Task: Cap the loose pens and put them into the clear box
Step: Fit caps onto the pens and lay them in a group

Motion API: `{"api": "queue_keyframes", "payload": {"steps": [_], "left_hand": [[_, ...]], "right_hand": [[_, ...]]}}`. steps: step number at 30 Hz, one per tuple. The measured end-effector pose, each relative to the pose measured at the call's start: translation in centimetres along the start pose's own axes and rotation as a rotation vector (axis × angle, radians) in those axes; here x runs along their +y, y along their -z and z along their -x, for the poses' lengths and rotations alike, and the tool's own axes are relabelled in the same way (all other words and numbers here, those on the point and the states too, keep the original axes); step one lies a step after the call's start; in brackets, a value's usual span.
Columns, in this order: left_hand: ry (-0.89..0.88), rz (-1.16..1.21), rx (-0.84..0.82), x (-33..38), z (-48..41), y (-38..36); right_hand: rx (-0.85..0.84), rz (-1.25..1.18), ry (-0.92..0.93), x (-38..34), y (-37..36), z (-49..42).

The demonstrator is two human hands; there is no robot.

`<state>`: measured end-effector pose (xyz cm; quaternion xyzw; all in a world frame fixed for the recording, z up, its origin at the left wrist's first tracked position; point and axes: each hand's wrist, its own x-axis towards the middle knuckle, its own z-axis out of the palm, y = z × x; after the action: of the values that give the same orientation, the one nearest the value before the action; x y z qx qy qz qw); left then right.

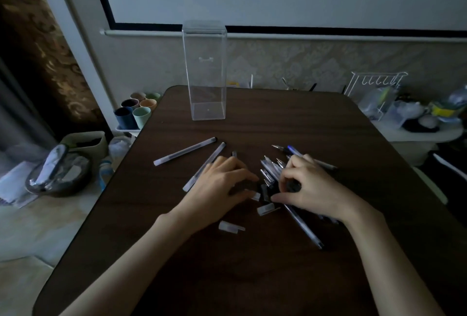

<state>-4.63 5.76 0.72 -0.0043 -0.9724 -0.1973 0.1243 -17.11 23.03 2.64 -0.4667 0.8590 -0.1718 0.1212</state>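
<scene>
A tall clear box [205, 73] stands upright and empty at the far side of the dark wooden table [227, 277]. Two capped pens [185, 151] lie left of centre. A heap of uncapped pens [271, 167] lies in the middle, partly under my right hand [307, 188], whose fingers curl over it and pinch a dark piece. My left hand [217, 184] rests flat on the table beside the heap, its thumb touching a small clear cap [255, 196]. Two more clear caps [266, 209] [230, 227] lie loose nearer me. A long pen [304, 227] sticks out below my right hand.
Several pastel cups [136, 112] sit on a low stand off the table's left corner. A white wire rack [374, 88] and cluttered containers fill a shelf at the right. A bin and a bag [59, 171] stand on the floor at the left.
</scene>
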Motion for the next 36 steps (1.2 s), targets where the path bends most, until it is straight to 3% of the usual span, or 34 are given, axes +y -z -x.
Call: {"api": "queue_keyframes", "payload": {"steps": [7, 11, 17, 22, 27, 33, 36], "left_hand": [[0.014, -0.03, -0.046, -1.1, -0.1, -0.9], [0.012, -0.001, 0.039, -0.9, 0.6, -1.0], [0.203, 0.316, 0.209, 0.0, 0.6, -0.2], [0.362, 0.499, 0.309, -0.4, 0.7, 0.1], [0.398, 0.607, 0.36, -1.0, 0.8, 0.3], [0.378, 0.529, 0.407, -1.3, 0.7, 0.4], [0.404, 0.613, 0.43, -1.2, 0.6, 0.5]], "right_hand": [[0.153, 0.211, 0.048, -1.1, -1.3, 0.1], [0.201, 0.209, 0.05, -1.6, -1.9, -0.2], [0.273, 0.184, 0.053, -1.2, -2.4, -0.5], [0.501, 0.097, -0.078, 0.1, -1.6, -0.8], [0.382, 0.11, -0.112, 0.6, -1.8, -0.6], [0.398, 0.115, -0.119, 0.2, -2.2, -0.9], [0.372, 0.097, -0.128, 0.1, -2.5, -0.9]]}}
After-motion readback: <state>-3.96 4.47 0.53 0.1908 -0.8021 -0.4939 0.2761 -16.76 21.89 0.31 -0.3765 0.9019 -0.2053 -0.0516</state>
